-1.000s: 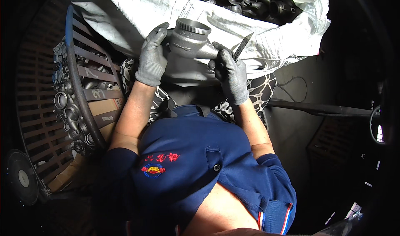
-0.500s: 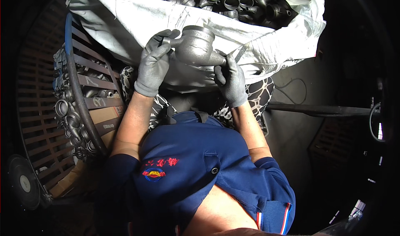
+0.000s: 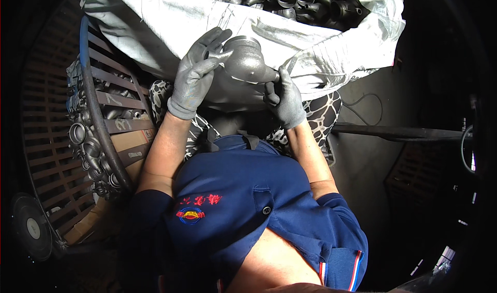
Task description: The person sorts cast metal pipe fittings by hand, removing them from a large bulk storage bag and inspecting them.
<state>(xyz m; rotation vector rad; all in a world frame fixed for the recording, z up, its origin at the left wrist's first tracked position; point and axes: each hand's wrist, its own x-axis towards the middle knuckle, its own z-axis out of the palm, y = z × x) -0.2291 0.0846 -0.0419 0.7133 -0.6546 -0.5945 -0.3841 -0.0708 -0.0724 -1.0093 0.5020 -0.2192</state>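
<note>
Grey-gloved left hand [image 3: 194, 73], grey-gloved right hand [image 3: 287, 96]: fingers hold opposite ends of bulbous grey metal fitting [image 3: 246, 63]; all before white woven sack [image 3: 121, 16]. Probably best supported evenly; both ends.

Site appeared a workshop: white sack [image 3: 171, 21] and slatted metal cage [image 3: 95, 104] held many grey metal fittings [image 3: 92, 148]

Remotely, I am holding both arms out, the left forearm [image 3: 166, 151] and right forearm [image 3: 311, 153] slanting inward. My gloved left hand [image 3: 195, 70] is pinching between thumb [image 3: 205, 67] and fingers [image 3: 211, 38], the upper fingers stretching up and rightward. My gloved right hand [image 3: 286, 97] is sitting slightly lower, gripping, its thumb pointing up and its other fingers curling in.
</note>
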